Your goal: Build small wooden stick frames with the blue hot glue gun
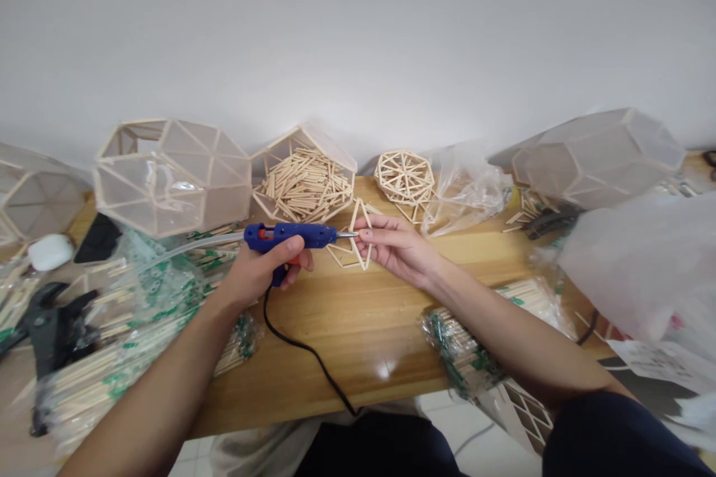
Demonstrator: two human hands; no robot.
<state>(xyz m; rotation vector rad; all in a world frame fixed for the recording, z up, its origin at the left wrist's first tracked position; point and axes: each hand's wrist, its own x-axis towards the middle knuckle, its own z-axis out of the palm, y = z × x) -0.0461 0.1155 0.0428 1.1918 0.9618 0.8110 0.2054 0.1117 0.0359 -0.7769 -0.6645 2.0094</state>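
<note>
My left hand (pixel 262 268) is wrapped round the grip of a blue hot glue gun (pixel 291 235), with a finger on the orange trigger. A clear glue stick pokes out of its back and a black cord (pixel 305 350) runs down to the table's front edge. The metal nozzle points right and touches a small frame of wooden sticks (pixel 358 242). My right hand (pixel 394 246) pinches that frame and tilts it up above the wooden table (pixel 358 313).
Stick-framed faceted shells (pixel 171 175) (pixel 598 156) stand along the wall, one open shell holding loose sticks (pixel 305 182). A small stick dome (pixel 403 177) and crumpled plastic (pixel 467 190) lie behind. Bagged stick bundles (pixel 128 320) (pixel 464 354) flank the table.
</note>
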